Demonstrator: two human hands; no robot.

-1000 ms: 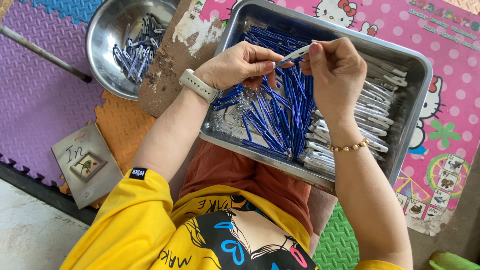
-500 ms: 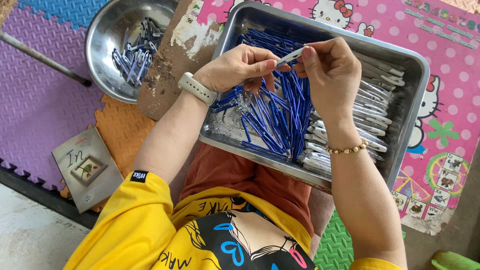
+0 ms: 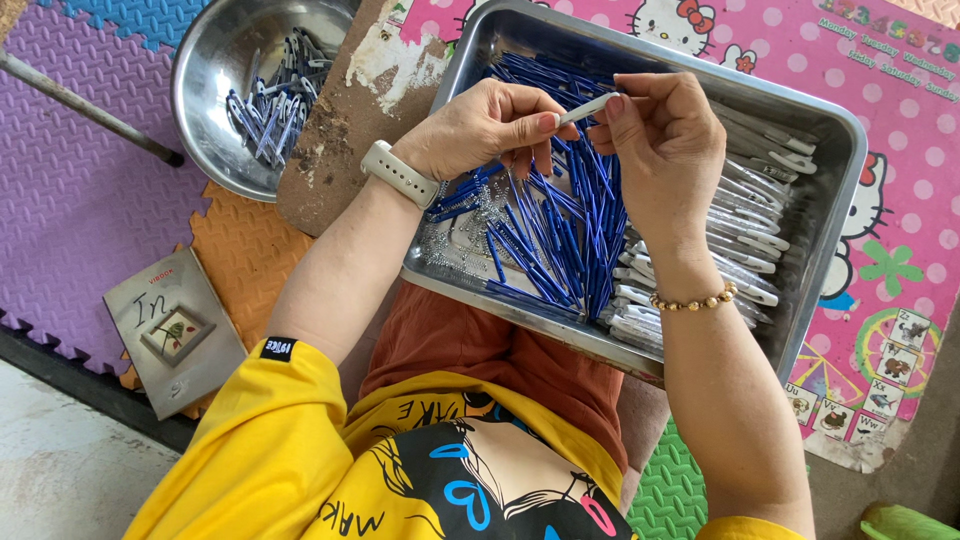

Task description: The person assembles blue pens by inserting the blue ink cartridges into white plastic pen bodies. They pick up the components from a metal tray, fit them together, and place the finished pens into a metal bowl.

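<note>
Both hands meet above a steel tray resting on the person's lap. The left hand and right hand each pinch 1 end of a slim white pen barrel, fingers closed tight on it, the barrel bridging the 2 grips. Directly beneath the grips lies a heap of blue refills; below the right grip, a stack of white barrels. Well off beyond the left grip, a round steel bowl holds more pen parts.

Blue pen refills, silver tray, purple mat, yellow shirt
</note>
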